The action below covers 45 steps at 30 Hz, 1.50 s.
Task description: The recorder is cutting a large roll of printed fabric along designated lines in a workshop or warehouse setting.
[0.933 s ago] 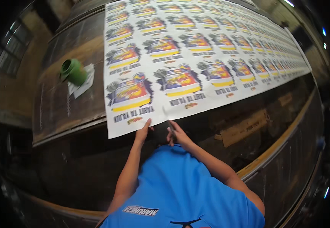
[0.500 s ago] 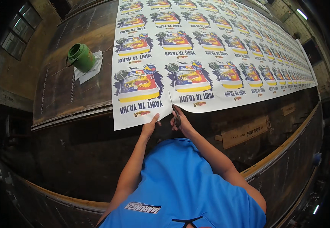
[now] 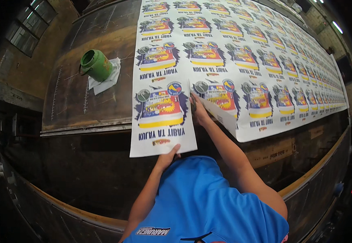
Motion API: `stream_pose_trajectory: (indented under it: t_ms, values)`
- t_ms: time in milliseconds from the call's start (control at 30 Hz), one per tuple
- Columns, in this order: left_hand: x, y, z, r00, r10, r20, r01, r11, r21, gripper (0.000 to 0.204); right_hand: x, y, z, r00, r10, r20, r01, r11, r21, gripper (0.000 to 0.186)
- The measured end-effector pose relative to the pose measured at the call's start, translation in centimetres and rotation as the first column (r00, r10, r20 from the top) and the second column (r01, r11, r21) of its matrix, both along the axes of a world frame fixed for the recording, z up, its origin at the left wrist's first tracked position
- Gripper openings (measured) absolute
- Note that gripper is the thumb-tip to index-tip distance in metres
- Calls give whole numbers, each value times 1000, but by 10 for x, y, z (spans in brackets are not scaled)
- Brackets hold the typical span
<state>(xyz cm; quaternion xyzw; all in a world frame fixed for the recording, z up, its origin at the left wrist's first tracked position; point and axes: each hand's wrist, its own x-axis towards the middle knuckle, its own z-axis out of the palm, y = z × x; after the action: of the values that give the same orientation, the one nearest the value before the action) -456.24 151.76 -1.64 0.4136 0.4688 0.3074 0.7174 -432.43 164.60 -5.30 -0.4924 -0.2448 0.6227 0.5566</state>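
Observation:
A large white printed sheet [image 3: 213,75] with repeated colourful logos lies over the table. A cut runs up from its near edge between the first two logo columns. My left hand [image 3: 168,157] is closed on the near edge of the left strip, thumb on top. Inside the cut, my right hand [image 3: 200,114] grips dark-handled scissors [image 3: 193,104], partly hidden by the fingers and paper. To the right of my wrist, the cut edge of the sheet curls up and its near edge droops past the table.
A green metal can [image 3: 99,67] stands on folded white paper [image 3: 106,83] at the left of the dark tabletop [image 3: 68,99]. A flat brown cardboard piece [image 3: 274,154] lies below the table's edge at right. Another long wooden-edged table [image 3: 305,173] is close behind me.
My right hand and the scissors have moved farther up the sheet, and the cut is longer. My left hand has drawn the strip's near edge toward me. The view has shifted slightly.

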Motion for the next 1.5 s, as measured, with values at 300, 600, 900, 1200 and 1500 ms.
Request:
stream_pose_trajectory:
  t_ms: [300,600,900,1200,1500]
  values:
    - [-12,12,45,995,28,-97,-32,999,-44,43,51,175,-5,991,46,124,-37,997,-71,67]
    - [-22,18,89,977,74,-199,-186,752,-633,59,98,355,-29,970,73,230,-50,993,-103,62]
    - [-29,-7,76,949,260,-180,-303,582,-755,70,136,523,-40,992,101,76,-99,995,-26,49]
    - [-8,-13,86,850,396,-348,-496,378,-781,77,157,707,-40,966,115,233,-141,985,96,28]
    - [8,-17,54,806,279,-523,-581,547,-603,73,159,655,-24,954,15,298,-72,981,182,49]
